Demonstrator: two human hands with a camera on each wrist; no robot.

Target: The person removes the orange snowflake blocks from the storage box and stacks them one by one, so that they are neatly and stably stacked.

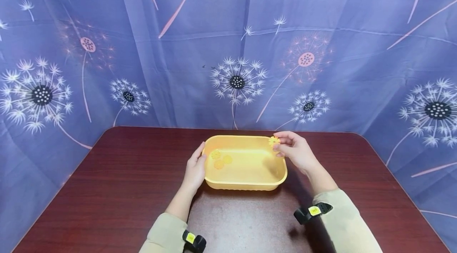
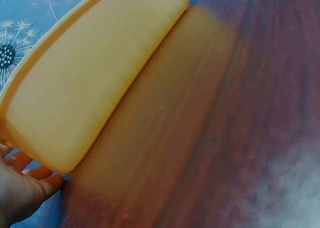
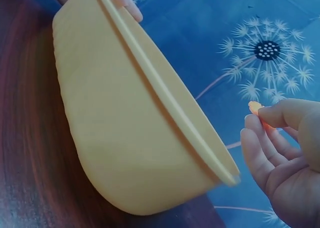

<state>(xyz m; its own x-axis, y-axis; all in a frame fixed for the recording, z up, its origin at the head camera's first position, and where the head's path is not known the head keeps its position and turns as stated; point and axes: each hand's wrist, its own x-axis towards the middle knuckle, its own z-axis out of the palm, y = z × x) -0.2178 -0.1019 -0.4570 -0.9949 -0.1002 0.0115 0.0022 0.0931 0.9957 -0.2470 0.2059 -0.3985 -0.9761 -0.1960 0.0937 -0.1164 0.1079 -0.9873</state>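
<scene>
A black strap [image 1: 325, 207] is worn at the right sleeve [image 1: 348, 221] and another strap [image 1: 199, 244] at the left sleeve [image 1: 164, 235]. On each a small yellow label [image 1: 314, 210] is fixed; its dark marks are too small to be read.

A yellow flower [image 1: 273, 141], small and flat with scalloped petals, is pinched between the thumb and fingers of the right hand [image 1: 296, 150]. It is held up at the far right corner of a tub [image 1: 242, 186]; in the right wrist view it is seen nearly edge-on, glowing orange.

The tub is pale yellow, oblong and deep, with rounded corners and a raised rim. Its left end is gripped by the left hand [image 1: 195, 170], the thumb and fingers clamped on the rim and wall. Inside, toward that end, three flowers [image 1: 219, 164] are grouped closely on the floor of the tub, one yellower and two more orange.

The tub is set on a dark red-brown table [image 1: 107, 189], streaked like wood grain, with a pale glare near its front. Behind and to both sides, a blue-violet curtain [image 1: 185, 66] is hung, printed with white and pink dandelions [image 1: 237, 82].
</scene>
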